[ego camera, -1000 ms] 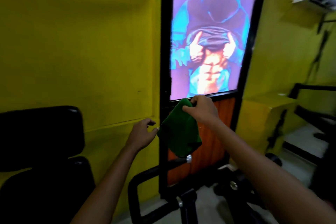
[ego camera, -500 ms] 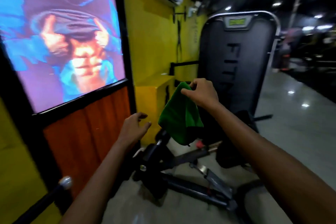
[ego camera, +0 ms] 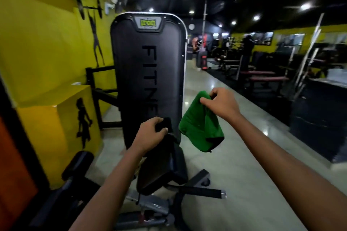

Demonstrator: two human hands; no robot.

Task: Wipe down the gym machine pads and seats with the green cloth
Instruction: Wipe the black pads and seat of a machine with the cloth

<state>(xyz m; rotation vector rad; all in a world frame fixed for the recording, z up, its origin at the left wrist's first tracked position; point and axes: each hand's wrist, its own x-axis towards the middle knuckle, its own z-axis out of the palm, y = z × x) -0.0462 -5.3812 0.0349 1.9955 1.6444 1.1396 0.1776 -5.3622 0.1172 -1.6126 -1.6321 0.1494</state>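
At the middle of the view, near two o'clock from the left hand (ego camera: 150, 133), the soft green cloth (ego camera: 199, 127) hangs in the air, touching nothing but the right hand (ego camera: 221, 103). The right fingers (ego camera: 204, 100) are curled and pinch the top edge of the cloth, so it droops below them, at about seven o'clock from that hand. The left fingers (ego camera: 161, 130) curl round the top of the dark padded seat back (ego camera: 165, 157), gripping it. Just behind stands the tall black cover with grey letters (ego camera: 148, 73). I think the next step is wiping this pad. To do it well, bunch the cloth flat under the palm, press it on the pad, and rub in long rows from top to bottom while the left hand keeps the pad from wobbling.
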